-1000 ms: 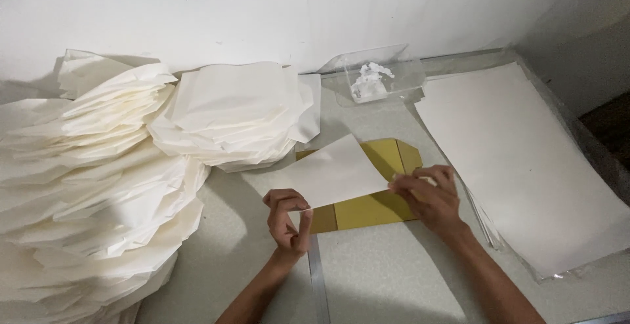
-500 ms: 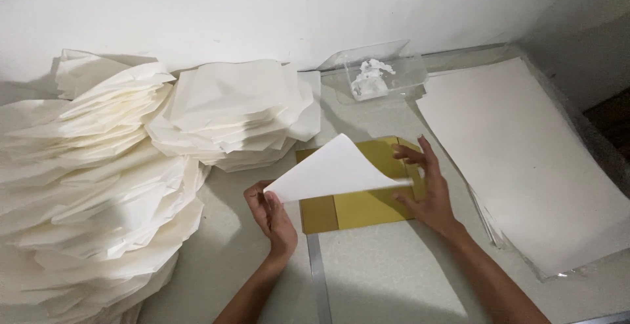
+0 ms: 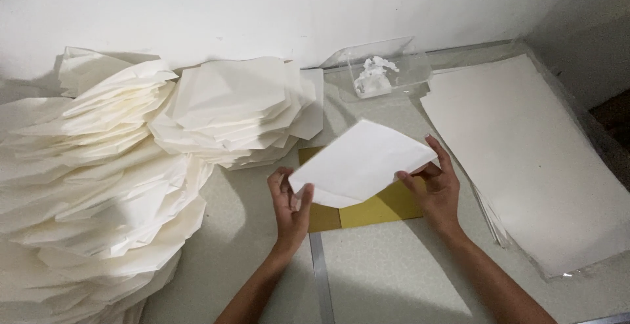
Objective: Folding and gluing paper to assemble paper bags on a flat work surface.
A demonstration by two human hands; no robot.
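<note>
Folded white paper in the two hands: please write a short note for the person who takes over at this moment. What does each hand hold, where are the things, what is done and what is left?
Left hand: pinches the lower left edge of the folded white paper.
Right hand: grips its right corner. The paper is lifted, tilted above the yellow template on the table.
Done: many folded pieces lie in the big pile at left and the smaller pile behind.
Left: the stack of flat sheets at right is unfolded. A clear plastic tray stands by the wall.
</note>
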